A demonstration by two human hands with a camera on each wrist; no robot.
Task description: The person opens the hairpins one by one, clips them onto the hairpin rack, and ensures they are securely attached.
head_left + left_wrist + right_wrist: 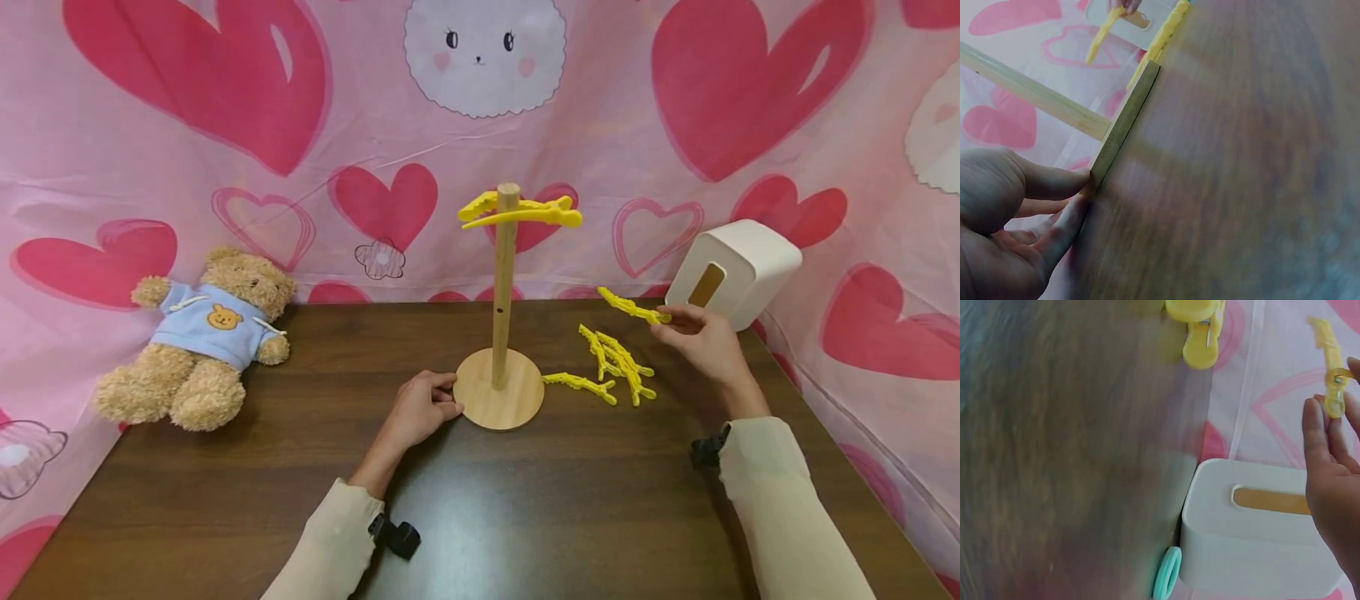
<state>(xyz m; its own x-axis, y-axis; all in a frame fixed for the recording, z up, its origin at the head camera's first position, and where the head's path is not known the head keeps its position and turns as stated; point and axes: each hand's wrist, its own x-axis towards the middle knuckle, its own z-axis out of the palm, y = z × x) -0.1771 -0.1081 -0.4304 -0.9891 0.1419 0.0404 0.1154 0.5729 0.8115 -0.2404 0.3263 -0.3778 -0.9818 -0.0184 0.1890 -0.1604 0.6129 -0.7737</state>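
Note:
A wooden stand, a pole [503, 308] on a round base [480, 408], stands upright mid-table. My left hand [422, 407] pinches the left edge of that base between thumb and fingers, plain in the left wrist view [1029, 212]. High on the pole sit yellow hair clips [540, 218], jutting to both sides. My right hand [705, 346] holds up another yellow hair clip [633, 308] by its handle end, its long toothed part pointing left. The right wrist view shows this clip [1334, 369] between thumb and fingers. Several more clips [618, 362] lie on the table right of the base.
A white tissue box [757, 262] leans at the back right, just behind my right hand. Beside it lies a turquoise ring [1167, 574]. At the left, a teddy bear [213, 321] in a blue top sits against the pink heart-patterned cloth [382, 100].

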